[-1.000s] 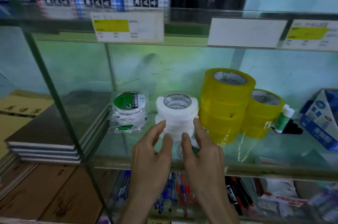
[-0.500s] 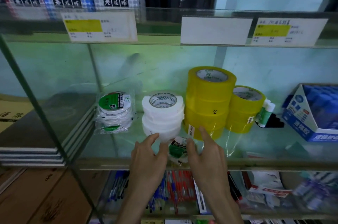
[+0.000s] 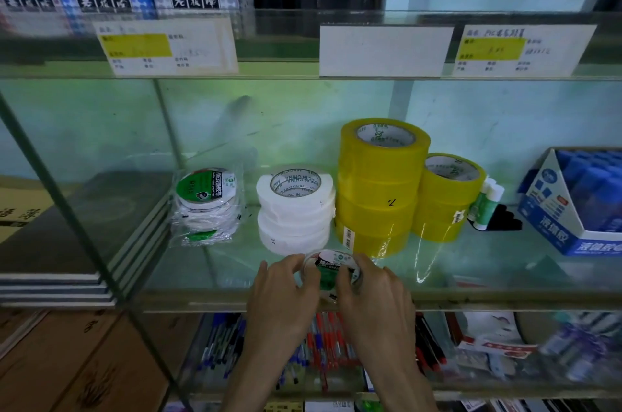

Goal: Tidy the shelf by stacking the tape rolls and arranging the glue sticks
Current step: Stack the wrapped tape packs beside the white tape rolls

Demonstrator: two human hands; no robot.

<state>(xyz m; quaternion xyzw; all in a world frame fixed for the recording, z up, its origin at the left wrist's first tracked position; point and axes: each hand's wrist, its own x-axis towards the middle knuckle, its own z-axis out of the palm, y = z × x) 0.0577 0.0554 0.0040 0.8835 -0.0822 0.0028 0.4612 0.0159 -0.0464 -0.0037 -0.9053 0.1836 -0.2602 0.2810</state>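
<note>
Your left hand (image 3: 282, 290) and right hand (image 3: 375, 297) both curl round a small green-labelled tape roll (image 3: 331, 268) at the front edge of the glass shelf (image 3: 505, 280), each grip pinching the roll's rim. Just behind it stands the stack of white tape rolls (image 3: 296, 209), with a tall yellow tape stack (image 3: 380, 186) and a shorter yellow stack (image 3: 447, 199) to its right. Tilted glue sticks (image 3: 484, 201) touch the shorter stack's right side, near a blue glue box (image 3: 552, 219).
</note>
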